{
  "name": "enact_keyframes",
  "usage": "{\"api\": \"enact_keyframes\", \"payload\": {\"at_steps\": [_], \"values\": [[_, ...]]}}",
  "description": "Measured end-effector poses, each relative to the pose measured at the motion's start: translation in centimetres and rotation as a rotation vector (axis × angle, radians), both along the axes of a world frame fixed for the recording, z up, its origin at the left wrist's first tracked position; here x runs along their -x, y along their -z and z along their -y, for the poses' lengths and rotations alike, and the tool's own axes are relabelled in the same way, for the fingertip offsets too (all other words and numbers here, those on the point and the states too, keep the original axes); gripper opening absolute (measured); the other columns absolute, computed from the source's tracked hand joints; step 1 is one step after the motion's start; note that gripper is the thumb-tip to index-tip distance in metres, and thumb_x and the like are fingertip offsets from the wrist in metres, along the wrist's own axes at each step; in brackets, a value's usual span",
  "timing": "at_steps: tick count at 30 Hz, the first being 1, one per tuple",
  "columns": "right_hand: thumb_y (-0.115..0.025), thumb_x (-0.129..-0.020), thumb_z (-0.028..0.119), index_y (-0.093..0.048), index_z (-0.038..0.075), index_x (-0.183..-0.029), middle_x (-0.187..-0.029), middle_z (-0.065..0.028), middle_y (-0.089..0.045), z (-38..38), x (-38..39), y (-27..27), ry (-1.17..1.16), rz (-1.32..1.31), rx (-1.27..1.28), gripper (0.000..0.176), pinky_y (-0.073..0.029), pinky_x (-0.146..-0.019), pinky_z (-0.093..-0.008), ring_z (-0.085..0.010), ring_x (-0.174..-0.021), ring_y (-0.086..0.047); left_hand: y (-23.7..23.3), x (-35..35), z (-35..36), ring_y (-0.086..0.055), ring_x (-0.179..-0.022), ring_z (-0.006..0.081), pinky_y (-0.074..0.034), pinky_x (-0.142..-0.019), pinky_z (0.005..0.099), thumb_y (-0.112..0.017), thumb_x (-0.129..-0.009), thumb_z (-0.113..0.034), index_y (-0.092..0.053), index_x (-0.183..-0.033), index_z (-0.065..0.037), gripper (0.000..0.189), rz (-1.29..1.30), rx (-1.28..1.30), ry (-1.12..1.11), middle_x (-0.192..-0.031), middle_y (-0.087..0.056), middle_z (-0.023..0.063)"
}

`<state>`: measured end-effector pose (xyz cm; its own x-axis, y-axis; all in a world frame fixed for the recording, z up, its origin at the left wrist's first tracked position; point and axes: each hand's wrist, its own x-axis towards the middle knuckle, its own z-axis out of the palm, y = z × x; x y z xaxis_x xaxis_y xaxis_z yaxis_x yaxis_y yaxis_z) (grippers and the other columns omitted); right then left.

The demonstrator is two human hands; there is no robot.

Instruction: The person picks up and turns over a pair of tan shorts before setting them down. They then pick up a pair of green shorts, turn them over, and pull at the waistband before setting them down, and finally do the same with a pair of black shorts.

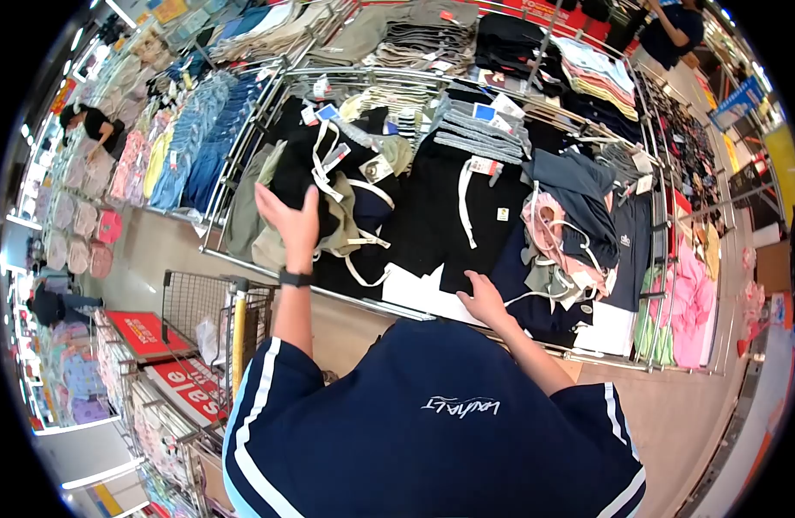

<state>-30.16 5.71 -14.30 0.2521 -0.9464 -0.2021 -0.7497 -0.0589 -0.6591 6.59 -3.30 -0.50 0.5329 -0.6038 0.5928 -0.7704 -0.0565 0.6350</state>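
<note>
Black cotton shorts (298,168) with pale drawstrings, on the display rack's (242,262) left half, look soft, light and floppy, best pinched at the waistband; left hand (290,223) lies spread on them, right hand (484,300) rests flat, unclenched, on another black pair (432,216) at the rack's front edge

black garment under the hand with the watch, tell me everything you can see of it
The black garment looks like soft cotton shorts, bunched rather than folded, on the sloping wire display rack. Cream drawstrings dangle from it and a paper tag sits near its top. The left hand presses open on its lower part. An olive garment lies against it.
</note>
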Motion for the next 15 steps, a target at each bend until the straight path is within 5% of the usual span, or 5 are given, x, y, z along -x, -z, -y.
{"api": "enact_keyframes", "payload": {"at_steps": [2, 4, 5, 9, 15], "values": [[-0.073, -0.078, 0.024, -0.044, 0.006, -0.134, -0.123, -0.0199, -0.053, -0.5, -0.4, 1.6, -0.009, -0.192, 0.026, 0.066, -0.051, -0.087, -0.0431, -0.0338, -0.104, -0.059, 2.3, 3.2, -2.0, -0.041, -0.128, 0.0377, -0.034, -0.107, 0.0428, -0.074, -0.078, -0.015, -0.040, -0.136, 0.005, 0.070, -0.105, -0.072, 0.330, -0.139, -0.042, 0.0231], [-0.073, -0.077, 0.025, -0.040, 0.008, -0.137, -0.130, -0.0199, -0.047, -0.5, -0.6, 3.1, -0.059, -0.360, -0.037, 0.071, -0.050, -0.088, -0.0455, -0.0374, -0.108, -0.056, 7.0, 7.2, -4.5, -0.062, -0.099, 0.0335, -0.048, -0.089, 0.0392, -0.072, -0.079, -0.017, -0.056, -0.121, 0.002, 0.049, -0.198, -0.297, 0.598, -0.107, -0.063, 0.0193], [-0.075, -0.075, 0.026, -0.038, 0.011, -0.139, -0.132, -0.0196, -0.042, -0.5, -0.3, 5.2, -0.136, -0.436, -0.054, 0.075, -0.050, -0.087, -0.0462, -0.0388, -0.108, -0.055, 7.3, 9.1, -5.6, -0.064, -0.097, 0.0324, -0.050, -0.086, 0.0383, -0.072, -0.079, -0.022, -0.057, -0.120, 0.001, 0.049, -0.307, -0.783, 0.738, -0.107, -0.065, 0.0190], [-0.066, -0.080, 0.018, -0.048, 0.010, -0.123, -0.119, -0.0198, -0.050, 0.5, 0.0, 6.6, -0.251, -0.494, 0.002, 0.047, -0.054, -0.076, -0.0429, -0.0342, -0.098, -0.061, 12.6, 14.2, -10.4, -0.065, -0.094, 0.0267, -0.051, -0.082, 0.0344, -0.069, -0.086, -0.037, -0.052, -0.133, -0.003, 0.061, -0.146, -1.028, 1.230, -0.113, -0.065, 0.0173], [-0.050, -0.086, 0.011, -0.061, 0.001, -0.099, -0.096, -0.0184, -0.065, 2.2, -0.1, 8.5, -0.276, -0.513, 0.057, 0.019, -0.055, -0.071, -0.0421, -0.0317, -0.090, -0.066, 13.8, 14.7, -10.8, -0.068, -0.082, 0.0225, -0.054, -0.074, 0.0322, -0.066, -0.088, -0.036, -0.054, -0.130, -0.001, 0.056, -0.297, -1.116, 1.110, -0.110, -0.067, 0.0169]]}}
